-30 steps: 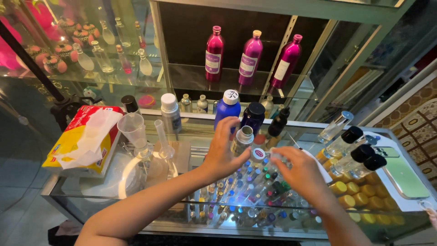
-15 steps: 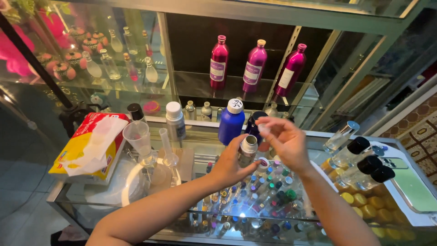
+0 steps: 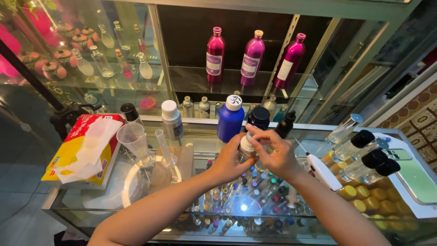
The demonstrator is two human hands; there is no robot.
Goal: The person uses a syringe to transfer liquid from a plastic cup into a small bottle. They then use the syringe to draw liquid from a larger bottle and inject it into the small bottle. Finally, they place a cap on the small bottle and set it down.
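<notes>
Gripped in the left hand (image 3: 230, 160): a small silver bottle (image 3: 246, 148), fingers wrapped round its body, held upright just above the glass counter (image 3: 200, 136). Right hand (image 3: 273, 152) sits at the bottle's top, fingertips pinched together on the neck; what they pinch is hidden. Both hands touch the bottle, in front of a blue bottle with white cap (image 3: 230, 118) and a dark bottle with black cap (image 3: 258, 117). To the left on the counter: clear funnel (image 3: 133, 136), tissue pack (image 3: 84, 146). To the right: clear bottles with black caps (image 3: 364, 157). Many small coloured vials (image 3: 255, 191) lie under the glass, below the hands
</notes>
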